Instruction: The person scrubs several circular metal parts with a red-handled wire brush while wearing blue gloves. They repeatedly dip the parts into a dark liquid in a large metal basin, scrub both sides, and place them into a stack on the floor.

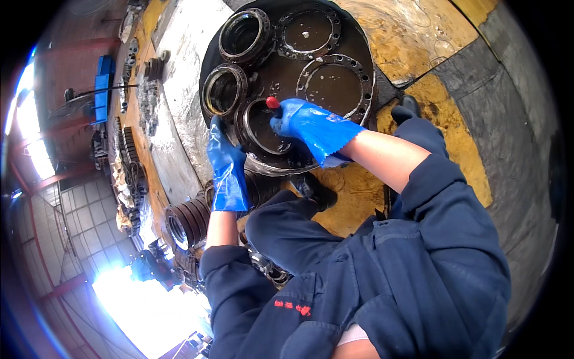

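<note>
A round black oily basin (pixel 210 57) lies on the floor and holds several greasy metal rings and flanges. My left hand (pixel 226 164), in a blue glove, grips the near-left edge of a dark metal ring (pixel 258 128) standing in the basin. My right hand (pixel 311 127), also blue-gloved, is over the same ring and is closed on a small tool with a red tip (pixel 272 103). Two thick bearing housings (pixel 244 37) (pixel 224 90) and two flat bolt-hole flanges (pixel 310 31) (pixel 336 84) lie farther back in the basin.
A stack of grooved dark rings (pixel 186 222) lies beside my left knee. Rows of metal parts (pixel 128 173) line the yellow floor at left, with a blue machine (pixel 103 88) behind. Worn yellow and grey floor paint (pixel 454 137) spreads to the right. My dark shoe (pixel 315 190) sits near the basin.
</note>
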Motion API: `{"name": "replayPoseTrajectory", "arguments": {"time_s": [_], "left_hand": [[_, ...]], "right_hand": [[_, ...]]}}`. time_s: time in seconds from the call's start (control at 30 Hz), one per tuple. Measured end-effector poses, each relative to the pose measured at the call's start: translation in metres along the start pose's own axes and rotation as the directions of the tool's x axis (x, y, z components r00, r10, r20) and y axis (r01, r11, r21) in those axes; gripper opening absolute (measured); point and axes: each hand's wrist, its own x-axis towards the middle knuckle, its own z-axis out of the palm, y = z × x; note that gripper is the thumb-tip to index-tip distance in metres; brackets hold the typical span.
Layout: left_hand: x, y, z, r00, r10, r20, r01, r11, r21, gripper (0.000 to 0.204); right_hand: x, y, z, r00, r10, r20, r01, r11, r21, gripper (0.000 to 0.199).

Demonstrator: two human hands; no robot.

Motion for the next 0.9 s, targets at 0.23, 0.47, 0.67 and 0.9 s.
{"name": "replayPoseTrajectory", "arguments": {"time_s": [0.23,0.47,0.67,0.9], "left_hand": [[-0.02,-0.022,0.012,0.744,-0.469,0.476,0.584,0.109,-0.805,0.049],[-0.038,-0.006,0.045,0.714,-0.553,0.429,0.471,-0.074,-0.879,0.067],[-0.031,0.025,0.028,0.551,-0.563,0.616,0.383,-0.484,-0.786,0.058],[-0.035,0.004,0.037,0.574,-0.528,0.626,0.382,-0.503,-0.775,0.056]], "right_hand": [[0.004,0.006,0.003,0.988,0.036,-0.151,-0.066,0.978,-0.198,0.037],[0.006,-0.01,-0.007,0.893,-0.44,-0.093,0.44,0.814,0.38,0.027],[-0.011,-0.027,0.039,0.717,-0.695,-0.051,0.686,0.717,-0.121,0.025],[0.064,-0.062,0.017,0.879,-0.475,-0.036,0.47,0.855,0.22,0.021]]}}
